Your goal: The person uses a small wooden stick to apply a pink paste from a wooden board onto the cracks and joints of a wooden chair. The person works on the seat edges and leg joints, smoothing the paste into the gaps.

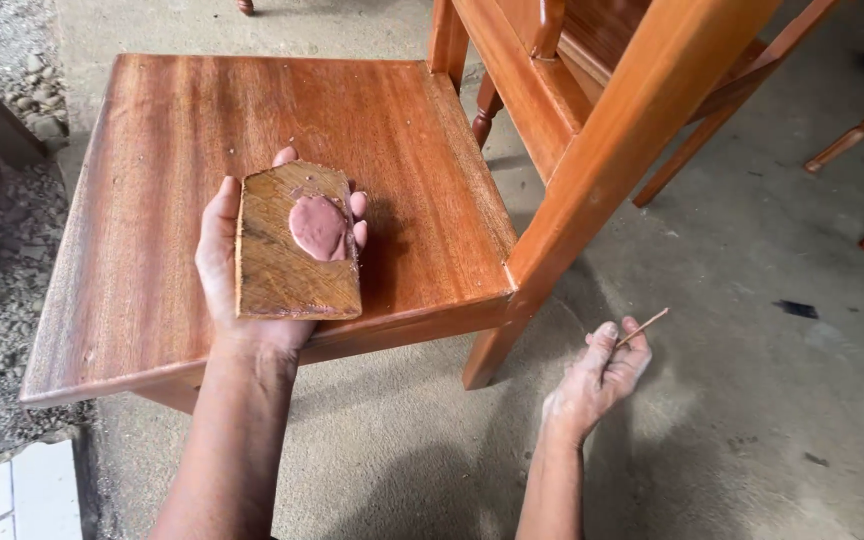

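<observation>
My left hand (pixel 220 262) lies palm up over a brown wooden chair seat (pixel 152 150) and carries a small flat wooden board (pixel 277 262). A blob of pinkish-brown putty (pixel 318 226) sits on the board's upper right part. Lower right, above the concrete floor, my right hand (pixel 600 377) pinches a thin wooden stick (pixel 644 326) between its fingers; the stick points up and to the right. The right hand is beside the chair's front leg (pixel 492 350), not touching it.
An orange-brown chair back frame (pixel 632 120) slants across the upper right, with turned spindles behind it. Other chair legs (pixel 857 135) stand at the far right. Gravel (pixel 2 210) lies on the left and white tiles (pixel 12 495) at the bottom left.
</observation>
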